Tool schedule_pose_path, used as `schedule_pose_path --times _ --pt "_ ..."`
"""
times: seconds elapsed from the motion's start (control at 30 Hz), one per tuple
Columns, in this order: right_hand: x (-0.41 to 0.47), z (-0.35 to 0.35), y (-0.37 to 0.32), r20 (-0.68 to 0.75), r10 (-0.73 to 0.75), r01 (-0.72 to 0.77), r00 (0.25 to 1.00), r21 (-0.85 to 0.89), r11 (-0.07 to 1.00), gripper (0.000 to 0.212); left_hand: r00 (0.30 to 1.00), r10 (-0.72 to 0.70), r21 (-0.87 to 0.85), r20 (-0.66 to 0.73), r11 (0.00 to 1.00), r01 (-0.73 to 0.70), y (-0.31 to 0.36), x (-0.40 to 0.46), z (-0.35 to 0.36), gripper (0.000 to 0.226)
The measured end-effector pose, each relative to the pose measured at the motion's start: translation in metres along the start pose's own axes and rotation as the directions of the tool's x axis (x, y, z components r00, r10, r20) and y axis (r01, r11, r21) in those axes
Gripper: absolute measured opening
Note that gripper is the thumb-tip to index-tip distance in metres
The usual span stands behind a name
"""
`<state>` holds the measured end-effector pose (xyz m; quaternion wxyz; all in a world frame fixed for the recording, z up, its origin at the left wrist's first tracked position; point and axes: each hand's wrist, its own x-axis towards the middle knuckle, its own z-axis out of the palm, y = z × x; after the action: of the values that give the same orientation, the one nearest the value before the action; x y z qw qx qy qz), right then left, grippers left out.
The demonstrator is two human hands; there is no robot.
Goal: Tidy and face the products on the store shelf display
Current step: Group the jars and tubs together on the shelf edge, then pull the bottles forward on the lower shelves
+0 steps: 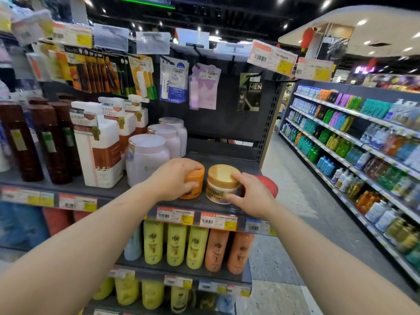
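Both bare forearms reach in from below toward the dark shelf [200,204]. At the left stand brown bottles [52,142], then white refill jugs [100,146] and pale lilac tubs [147,155]. Next, the left hand [175,178] curls over an orange jar [193,183], gripping it from above. Just beside it, the gold-lidded Pantene jar [221,185] is pinched at lid and side by the right hand [252,196]. Behind that hand shows something red [270,185].

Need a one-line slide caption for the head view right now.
Left hand grips an orange jar, right hand pinches a gold-lidded Pantene jar at the shelf front.
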<state>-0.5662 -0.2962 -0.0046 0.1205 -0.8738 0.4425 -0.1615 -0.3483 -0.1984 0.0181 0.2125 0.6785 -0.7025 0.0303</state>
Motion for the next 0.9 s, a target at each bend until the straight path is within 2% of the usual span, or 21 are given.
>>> schedule_pose_path --times 0.17,0.3,0.43,0.63,0.73,0.9 --pt "-0.024 0.011 -0.006 -0.083 0.008 -0.013 0.996 -0.07 0.997 0.077 0.993 0.005 -0.022 -0.118 1.0 -0.007 0.009 -0.02 0.014 0.058" --pt "-0.046 0.016 -0.013 -0.09 0.012 -0.013 0.996 -0.009 1.0 0.079 0.991 -0.029 0.009 -0.127 1.0 0.03 0.018 -0.042 0.021 0.061" --pt "-0.069 0.015 -0.022 -0.076 -0.064 0.066 0.995 0.031 0.997 0.077 0.985 -0.083 0.01 -0.148 0.996 0.086 0.034 -0.07 0.014 0.061" --pt "-0.112 0.02 -0.031 -0.025 -0.082 0.084 0.996 0.067 0.994 0.072 0.981 -0.159 0.018 -0.11 0.987 0.162 0.064 -0.122 0.012 0.062" --pt "-0.131 0.03 -0.037 0.045 -0.102 0.098 0.994 0.085 0.992 0.072 0.98 -0.186 0.029 -0.075 0.982 0.188 0.073 -0.156 0.012 0.062" --pt "-0.156 0.053 -0.056 0.19 -0.118 0.089 0.975 0.154 0.984 0.072 0.936 -0.351 -0.005 0.003 0.936 0.351 0.055 -0.218 0.014 0.062"
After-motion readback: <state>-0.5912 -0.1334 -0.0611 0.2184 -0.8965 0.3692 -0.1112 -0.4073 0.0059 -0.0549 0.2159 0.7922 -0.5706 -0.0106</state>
